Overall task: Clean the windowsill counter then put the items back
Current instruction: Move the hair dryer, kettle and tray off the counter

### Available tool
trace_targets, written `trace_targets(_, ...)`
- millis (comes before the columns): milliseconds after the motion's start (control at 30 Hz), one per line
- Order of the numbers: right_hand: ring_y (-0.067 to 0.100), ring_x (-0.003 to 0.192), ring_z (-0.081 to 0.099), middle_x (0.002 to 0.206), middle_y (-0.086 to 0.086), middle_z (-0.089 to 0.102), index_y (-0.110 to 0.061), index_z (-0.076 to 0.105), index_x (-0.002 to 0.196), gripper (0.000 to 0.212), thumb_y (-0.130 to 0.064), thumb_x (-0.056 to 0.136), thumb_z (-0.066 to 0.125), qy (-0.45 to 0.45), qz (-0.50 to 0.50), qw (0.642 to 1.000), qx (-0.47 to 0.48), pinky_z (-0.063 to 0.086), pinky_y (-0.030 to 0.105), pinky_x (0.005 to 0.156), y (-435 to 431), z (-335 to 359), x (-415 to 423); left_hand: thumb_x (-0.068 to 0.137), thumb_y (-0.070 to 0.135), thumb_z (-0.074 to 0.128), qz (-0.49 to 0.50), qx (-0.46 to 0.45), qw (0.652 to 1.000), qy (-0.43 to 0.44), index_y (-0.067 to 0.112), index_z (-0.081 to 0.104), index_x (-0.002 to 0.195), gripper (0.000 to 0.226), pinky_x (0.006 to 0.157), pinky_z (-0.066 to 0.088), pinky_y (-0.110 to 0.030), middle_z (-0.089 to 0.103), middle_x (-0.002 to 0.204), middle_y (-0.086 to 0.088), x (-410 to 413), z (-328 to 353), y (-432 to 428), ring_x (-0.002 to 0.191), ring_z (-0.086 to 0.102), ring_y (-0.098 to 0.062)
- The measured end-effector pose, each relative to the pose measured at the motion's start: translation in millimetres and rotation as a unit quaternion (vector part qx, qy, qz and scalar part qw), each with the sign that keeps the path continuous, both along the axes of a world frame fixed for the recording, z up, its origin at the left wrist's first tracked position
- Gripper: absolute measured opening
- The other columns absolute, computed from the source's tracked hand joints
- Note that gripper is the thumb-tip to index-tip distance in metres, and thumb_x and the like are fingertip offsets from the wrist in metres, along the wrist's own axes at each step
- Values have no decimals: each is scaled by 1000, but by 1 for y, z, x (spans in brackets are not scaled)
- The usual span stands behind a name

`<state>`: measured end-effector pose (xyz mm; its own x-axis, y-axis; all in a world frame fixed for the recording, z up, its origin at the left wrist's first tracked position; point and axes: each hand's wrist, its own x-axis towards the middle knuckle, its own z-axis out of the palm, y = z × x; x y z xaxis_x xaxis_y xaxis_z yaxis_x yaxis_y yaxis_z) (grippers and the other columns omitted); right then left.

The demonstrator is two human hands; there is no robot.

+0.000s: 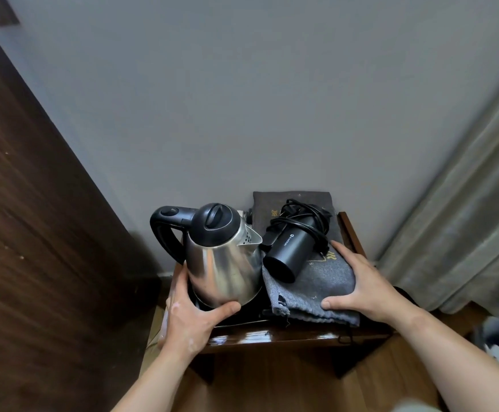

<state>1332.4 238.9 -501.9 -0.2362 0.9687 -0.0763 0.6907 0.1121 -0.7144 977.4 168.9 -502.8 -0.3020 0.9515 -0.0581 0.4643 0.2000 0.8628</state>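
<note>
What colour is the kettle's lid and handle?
Black, on a shiny silver steel kettle; the head view shows it clearly.

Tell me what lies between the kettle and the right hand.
In the head view, a black hair dryer with its cord wound round it lies on a grey cloth bag, between the kettle and the right hand.

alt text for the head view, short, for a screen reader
Two bare hands grip a dark tray near a grey wall: the left hand beside a steel kettle, the right hand on a grey cloth bag under a black hair dryer with coiled cord.
</note>
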Motion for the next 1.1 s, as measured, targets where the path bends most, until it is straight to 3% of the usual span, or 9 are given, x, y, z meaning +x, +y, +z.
trace_targets(267, 4, 128, 37, 136, -13, 41, -46, 17, 158, 137, -68, 45, 93, -6, -2, 1000, -11, 30, 24, 109, -1, 2, 0, 31, 83, 88, -12, -17, 1000, -8, 38, 24, 158, 149, 122, 34, -48, 42, 159, 5, -7, 0, 5, 148, 37, -18)
trace_targets(367, 7, 133, 38, 141, -12, 41, -45, 18, 158, 138, -68, 45, 93, -15, -3, 999, -47, 32, 28, 114, -3, 15, -1, 38, 69, 97, -25, -57, 998, -24, 39, 19, 161, 148, 125, 30, -44, 35, 164, 8, -8, 18, 2, 151, 32, -16)
trace_targets(467, 12, 144, 36, 157, -7, 36, -43, 17, 158, 140, -72, 44, 92, -25, 1, 994, -109, 32, 36, 120, -13, 41, 0, 58, 30, 102, -45, -121, 990, -54, 32, 15, 163, 137, 122, 28, -34, 35, 156, 14, -8, 54, -7, 149, 32, -13)
trace_targets(567, 14, 147, 32, 162, -4, 30, -38, 18, 160, 135, -66, 50, 91, -51, 22, 985, -165, 30, 35, 121, -32, 86, 6, 58, 38, 100, -59, -216, 973, -52, 36, 14, 164, 137, 120, 36, -39, 45, 152, 10, -16, 101, -20, 144, 43, -17)
trace_targets(667, 14, 148, 30, 163, -2, 29, -33, 19, 160, 124, -70, 61, 84, -110, 53, 973, -198, 26, 29, 120, -54, 147, 13, 59, 42, 100, -100, -308, 946, -23, 21, 36, 156, 118, 105, 47, -23, 57, 139, 9, -22, 165, -38, 127, 58, -11)
trace_targets(733, 15, 147, 33, 163, -1, 31, -30, 22, 160, 120, -84, 64, 70, -145, 66, 963, -218, 28, 28, 119, -67, 197, 16, 71, 31, 95, -124, -354, 927, -6, 15, 47, 140, 85, 82, 47, -5, 57, 129, 11, -21, 217, -50, 108, 61, -4)
trace_targets(767, 15, 146, 36, 162, 0, 34, -30, 24, 160, 122, -93, 61, 58, -160, 70, 958, -227, 31, 29, 118, -74, 224, 17, 77, 28, 91, -129, -369, 921, 9, 15, 47, 144, 81, 76, 44, -4, 56, 125, 10, -21, 245, -57, 104, 58, -4)
trace_targets(900, 17, 139, 47, 155, 1, 45, -29, 34, 156, 119, -99, 59, 31, -201, 84, 947, -237, 38, 30, 112, -100, 330, 19, 73, 58, 86, -113, -381, 917, 33, 13, 40, 156, 105, 111, 45, -30, 52, 154, -5, -28, 352, -90, 133, 55, -19)
trace_targets(1100, 16, 136, 50, 151, -3, 52, -27, 46, 150, 114, -101, 66, 24, -212, 113, 949, -207, 39, 30, 111, -120, 429, -4, 86, 64, 69, -89, -347, 933, 33, 15, 39, 158, 92, 111, 40, -30, 49, 158, -5, -40, 459, -145, 140, 51, -20)
